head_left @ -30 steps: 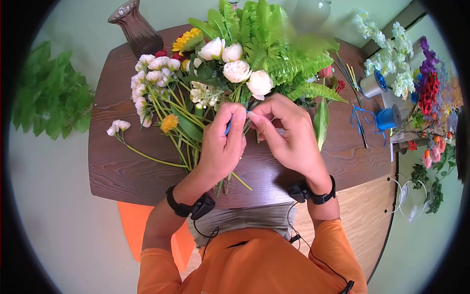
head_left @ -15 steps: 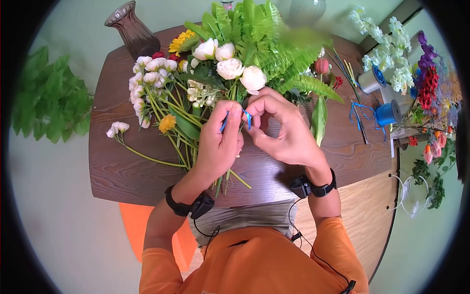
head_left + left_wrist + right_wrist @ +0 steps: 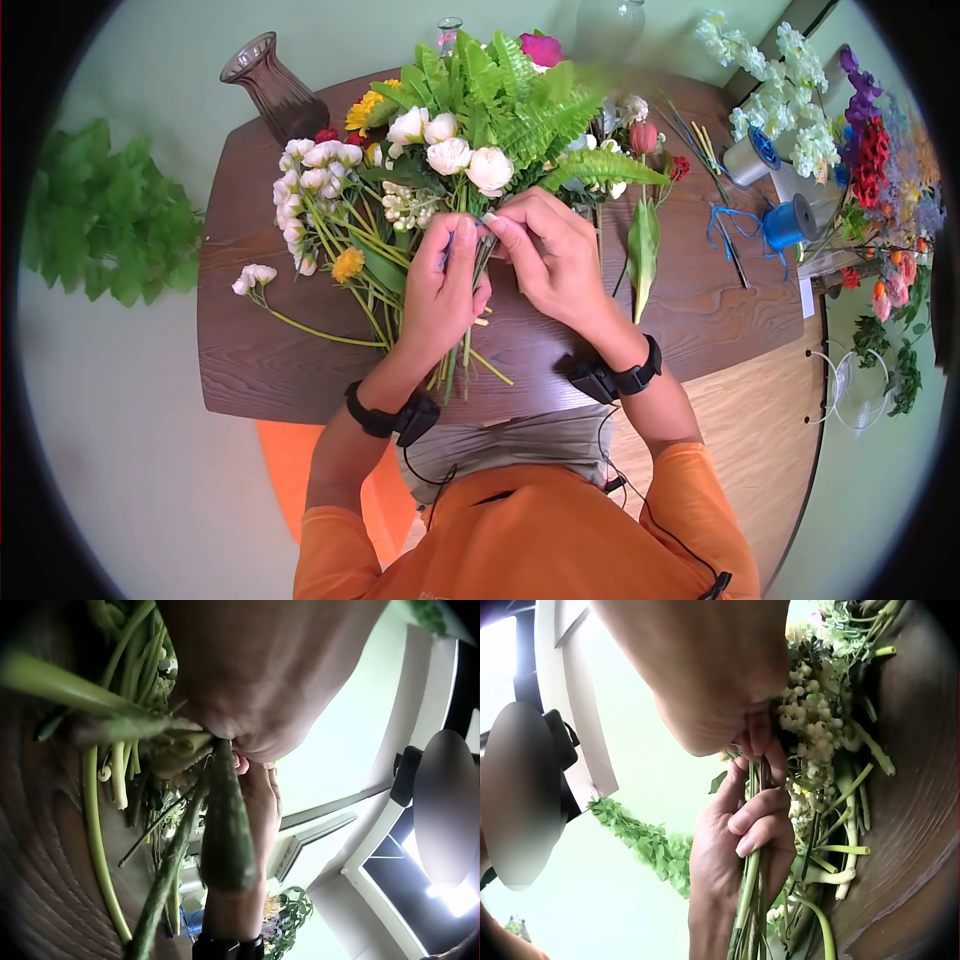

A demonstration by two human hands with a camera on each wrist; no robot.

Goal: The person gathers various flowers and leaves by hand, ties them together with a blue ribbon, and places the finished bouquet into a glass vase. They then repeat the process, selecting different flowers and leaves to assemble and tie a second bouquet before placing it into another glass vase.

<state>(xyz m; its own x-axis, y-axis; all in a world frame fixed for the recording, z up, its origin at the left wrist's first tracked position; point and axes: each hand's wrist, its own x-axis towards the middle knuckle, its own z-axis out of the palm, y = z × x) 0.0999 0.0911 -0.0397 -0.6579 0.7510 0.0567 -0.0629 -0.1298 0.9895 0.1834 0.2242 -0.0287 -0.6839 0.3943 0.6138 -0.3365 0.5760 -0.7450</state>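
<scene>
The left hand (image 3: 440, 290) has its fingers curled round a bundle of green stems (image 3: 751, 900), gripped below the white roses (image 3: 450, 156) and fern leaves (image 3: 500, 90). Close against it, the right hand (image 3: 556, 262) pinches a blue ribbon (image 3: 478, 222) between thumb and forefinger, at the front of the stems. In the right wrist view the left hand (image 3: 731, 847) wraps the stems while the right hand's fingertips meet it just above. Most of the ribbon is hidden by the fingers.
White flowers (image 3: 318, 168) and a yellow flower (image 3: 348, 264) lie left of the hands. A brown glass vase (image 3: 283, 95) stands at the back left. Blue ribbon spool (image 3: 788, 222), white spool (image 3: 750, 158) and loose stems lie at the right; a broad leaf (image 3: 643, 250) is nearer.
The hands and bouquet have shifted slightly left in the head view. The right hand has come back close to the left, and the blue loop seen between them half a second ago is now mostly hidden.
</scene>
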